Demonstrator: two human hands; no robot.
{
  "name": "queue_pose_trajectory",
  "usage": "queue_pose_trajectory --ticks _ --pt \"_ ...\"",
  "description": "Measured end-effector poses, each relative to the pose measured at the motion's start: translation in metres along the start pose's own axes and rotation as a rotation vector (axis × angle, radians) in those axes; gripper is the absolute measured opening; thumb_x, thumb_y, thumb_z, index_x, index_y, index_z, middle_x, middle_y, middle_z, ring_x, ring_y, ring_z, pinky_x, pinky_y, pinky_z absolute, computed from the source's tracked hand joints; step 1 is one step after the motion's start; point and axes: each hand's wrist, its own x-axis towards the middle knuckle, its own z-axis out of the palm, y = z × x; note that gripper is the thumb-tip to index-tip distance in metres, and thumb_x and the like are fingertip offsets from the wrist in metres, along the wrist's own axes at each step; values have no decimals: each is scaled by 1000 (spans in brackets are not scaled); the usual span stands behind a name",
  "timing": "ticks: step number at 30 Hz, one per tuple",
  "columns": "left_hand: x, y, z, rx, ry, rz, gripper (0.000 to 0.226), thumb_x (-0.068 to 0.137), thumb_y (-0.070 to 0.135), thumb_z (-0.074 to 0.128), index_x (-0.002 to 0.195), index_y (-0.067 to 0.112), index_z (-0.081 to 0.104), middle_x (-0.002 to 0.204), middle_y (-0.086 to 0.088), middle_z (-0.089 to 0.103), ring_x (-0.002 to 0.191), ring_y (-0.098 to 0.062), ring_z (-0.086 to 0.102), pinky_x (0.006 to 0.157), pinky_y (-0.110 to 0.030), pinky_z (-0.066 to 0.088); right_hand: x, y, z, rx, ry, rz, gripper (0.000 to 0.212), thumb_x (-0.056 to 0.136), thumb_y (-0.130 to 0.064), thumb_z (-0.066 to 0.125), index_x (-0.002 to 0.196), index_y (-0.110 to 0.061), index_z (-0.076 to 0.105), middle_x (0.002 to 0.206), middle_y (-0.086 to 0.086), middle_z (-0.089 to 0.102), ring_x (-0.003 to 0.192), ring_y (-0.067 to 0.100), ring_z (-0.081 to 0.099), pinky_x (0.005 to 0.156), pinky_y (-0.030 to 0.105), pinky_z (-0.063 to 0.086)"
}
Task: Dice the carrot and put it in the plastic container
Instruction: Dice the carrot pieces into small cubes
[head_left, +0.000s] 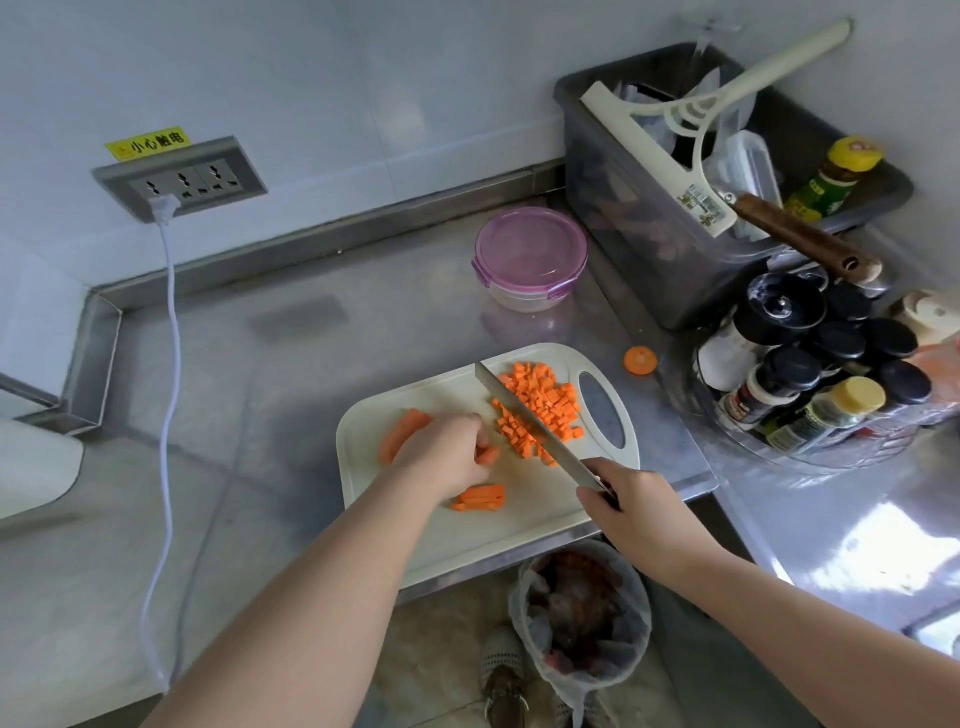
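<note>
A white cutting board (467, 535) lies at the steel counter's front edge. On its far right sits a pile of diced carrot (543, 405). My left hand (447, 454) presses down on carrot strips (488, 456), and a longer carrot piece (402, 434) sticks out behind it. More cut strips (480, 498) lie near my wrist. My right hand (641, 514) grips a knife (524, 415) whose blade slants across the diced pile. The plastic container (530, 260), with a purple lid on, stands beyond the board.
A carrot end slice (640, 360) lies on the counter right of the board. A grey bin (675, 218) with utensils and a rack of spice jars (810, 364) crowd the right. A white cord (169, 415) hangs from the wall socket (182, 179). A lined waste bin (582, 613) stands on the floor.
</note>
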Motion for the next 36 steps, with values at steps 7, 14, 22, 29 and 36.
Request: queue_pose_trajectory --ticks 7,14,22,29,36 --pt "-4 -1 14 -135 107 -72 25 88 33 63 104 14 61 108 -2 66 101 -21 62 84 -34 49 1 -6 10 -45 -41 7 23 100 -25 43 116 -19 58 62 -8 49 54 12 47 54 25 37" --pt "-8 7 19 -148 198 -170 24 88 24 60 108 11 59 112 -6 61 105 -25 59 77 -33 45 -4 -23 18 -244 -70 -31 29 102 -29 32 124 -22 51 87 -1 62 78 23 61 72 38 52" --pt "-13 8 21 -212 232 -233 22 87 27 63 102 12 64 106 -3 66 99 -23 63 72 -30 45 -3 -25 24 -295 -82 -26 31 103 -29 30 129 -23 47 97 -1 66 84 22 66 77 39 56" --pt "-12 10 21 -222 227 -264 20 87 24 61 103 13 64 103 -2 67 98 -23 63 68 -28 42 1 -25 32 -406 -166 61 36 99 -13 39 134 -19 38 97 1 64 84 22 66 76 38 58" --pt "-8 9 25 -320 253 -269 20 87 28 63 102 15 66 98 0 69 92 -21 64 73 -30 50 2 -25 26 -279 -108 107 30 102 -23 29 127 -18 46 98 6 65 87 26 64 77 41 54"
